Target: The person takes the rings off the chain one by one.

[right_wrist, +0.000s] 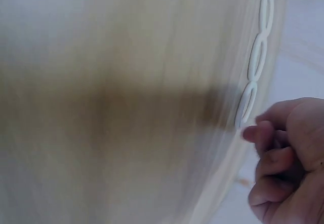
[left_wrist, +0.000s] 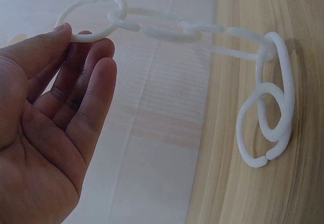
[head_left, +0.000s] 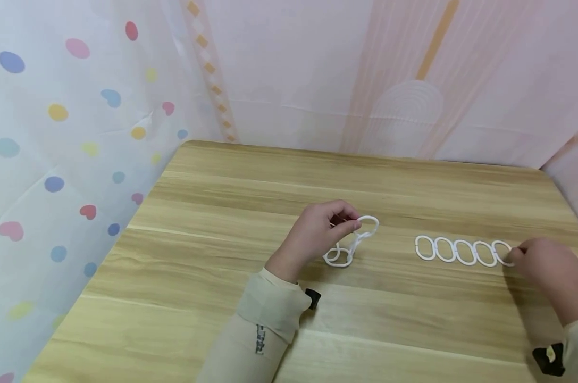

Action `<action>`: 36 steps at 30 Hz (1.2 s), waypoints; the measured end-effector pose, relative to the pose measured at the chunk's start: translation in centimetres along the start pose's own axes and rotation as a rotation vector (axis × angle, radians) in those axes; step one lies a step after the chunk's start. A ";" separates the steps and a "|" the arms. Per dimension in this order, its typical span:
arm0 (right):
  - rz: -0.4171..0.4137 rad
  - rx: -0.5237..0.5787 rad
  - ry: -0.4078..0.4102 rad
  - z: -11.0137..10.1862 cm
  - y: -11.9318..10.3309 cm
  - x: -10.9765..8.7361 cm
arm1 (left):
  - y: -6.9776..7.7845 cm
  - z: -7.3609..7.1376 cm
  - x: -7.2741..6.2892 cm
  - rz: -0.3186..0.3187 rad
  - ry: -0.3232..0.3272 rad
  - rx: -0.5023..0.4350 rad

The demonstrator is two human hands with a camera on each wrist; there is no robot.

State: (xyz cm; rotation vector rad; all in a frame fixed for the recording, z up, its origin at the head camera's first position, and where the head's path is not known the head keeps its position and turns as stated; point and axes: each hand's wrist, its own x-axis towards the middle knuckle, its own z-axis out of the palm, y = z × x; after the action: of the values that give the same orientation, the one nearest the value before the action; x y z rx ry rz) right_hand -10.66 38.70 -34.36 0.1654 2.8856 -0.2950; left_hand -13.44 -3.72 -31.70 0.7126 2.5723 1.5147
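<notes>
In the head view my left hand point(head_left: 319, 226) pinches the top oval of a white plastic link chain point(left_wrist: 172, 33) between thumb and fingertips. The chain slants down from the fingers in the left wrist view, and its lower links lie bunched on the wood. To the right, several loose white plastic links point(head_left: 445, 249) form a side-by-side row. My right hand point(head_left: 552, 271) is at the right end of that row, fingers curled, with its thumb and fingertip at the edge of the last link point(right_wrist: 246, 102). The fingertips partly cover that link's end.
A wood-grain table point(head_left: 212, 255) carries everything. Behind it hangs a pale pink patterned curtain point(head_left: 293, 80), and a white one with coloured dots and hearts point(head_left: 78, 133) borders the left side.
</notes>
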 end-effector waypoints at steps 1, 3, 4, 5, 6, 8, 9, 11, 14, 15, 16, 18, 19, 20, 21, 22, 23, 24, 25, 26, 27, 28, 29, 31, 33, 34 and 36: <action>-0.017 0.015 0.072 0.2 -0.3 -0.2 | 0.0 0.1 0.0 0.005 -0.001 -0.004; -0.033 0.065 0.191 0.7 -1.3 -0.7 | 0.1 0.2 0.1 0.009 -0.003 -0.009; -0.044 0.096 0.247 1.0 -2.1 -0.9 | 0.0 0.2 0.1 0.010 -0.004 -0.010; -0.055 0.128 0.295 1.2 -2.9 -1.2 | 0.0 0.2 0.1 0.009 -0.003 -0.009; -0.066 0.164 0.340 1.4 -3.8 -1.5 | 0.1 0.2 0.1 0.006 -0.004 -0.010; -0.091 0.232 0.411 1.6 -5.8 -2.1 | 0.1 0.2 0.1 0.003 -0.002 -0.012; -0.118 0.261 0.460 1.7 -6.8 -2.4 | 0.1 0.2 0.0 0.004 -0.001 -0.012; -0.179 0.319 0.559 1.9 -8.8 -3.0 | 0.1 0.1 0.0 0.006 0.000 -0.015; -0.287 0.388 0.681 2.5 -11.7 -3.6 | 0.1 0.1 0.0 0.012 0.006 -0.015; -0.317 0.410 0.707 2.8 -12.5 -3.8 | 0.2 0.1 0.1 0.015 0.006 -0.016; -0.338 0.426 0.724 3.0 -13.3 -3.9 | 0.2 0.1 0.1 0.016 0.006 -0.017; -0.358 0.463 0.727 3.7 -14.7 -4.3 | 0.2 0.2 0.1 0.014 0.002 -0.023; -0.360 0.484 0.721 4.1 -15.3 -4.5 | 0.2 0.2 0.1 0.011 -0.002 -0.029; -0.358 0.507 0.710 4.4 -15.9 -4.7 | 0.3 0.2 0.1 0.007 -0.005 -0.034; -0.350 0.528 0.698 4.8 -16.5 -4.8 | 0.3 0.3 0.0 0.004 -0.007 -0.035; -0.342 0.548 0.686 5.1 -17.0 -5.0 | 0.3 0.3 0.0 -0.003 -0.009 -0.037; -0.333 0.570 0.671 5.3 -17.5 -5.1 | 0.3 0.4 0.0 -0.010 -0.010 -0.038; -0.332 0.587 0.660 5.5 -18.0 -5.2 | 0.3 0.4 -0.1 -0.020 -0.011 -0.037; -0.326 0.605 0.646 5.7 -18.5 -5.4 | 0.2 0.4 -0.1 -0.026 -0.010 -0.033; -0.326 0.618 0.636 5.8 -19.0 -5.4 | 0.2 0.5 -0.2 -0.030 -0.011 -0.031; -0.328 0.630 0.627 5.8 -19.5 -5.5 | 0.2 0.5 -0.2 -0.036 -0.012 -0.028; -0.336 0.639 0.620 5.8 -19.9 -5.6 | 0.2 0.5 -0.3 -0.040 -0.013 -0.027; -0.351 0.647 0.618 5.7 -20.4 -5.6 | 0.2 0.5 -0.3 -0.042 -0.013 -0.022; -0.382 0.664 0.618 5.6 -21.2 -5.6 | 0.2 0.5 -0.4 -0.042 -0.013 -0.017; -0.409 0.682 0.623 5.5 -22.1 -5.6 | 0.3 0.5 -0.4 -0.041 -0.014 -0.011; -0.423 0.687 0.628 5.5 -22.5 -5.6 | 0.4 0.5 -0.4 -0.037 -0.014 -0.009; -0.436 0.694 0.641 5.5 -23.3 -5.6 | 0.5 0.5 -0.5 -0.032 -0.020 -0.012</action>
State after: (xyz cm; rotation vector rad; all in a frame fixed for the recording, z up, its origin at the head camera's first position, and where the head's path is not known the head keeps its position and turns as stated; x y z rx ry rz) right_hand -7.18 14.42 -33.88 -0.3219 3.2489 -1.5752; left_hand -12.68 -3.29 -31.65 0.6785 2.5451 1.5042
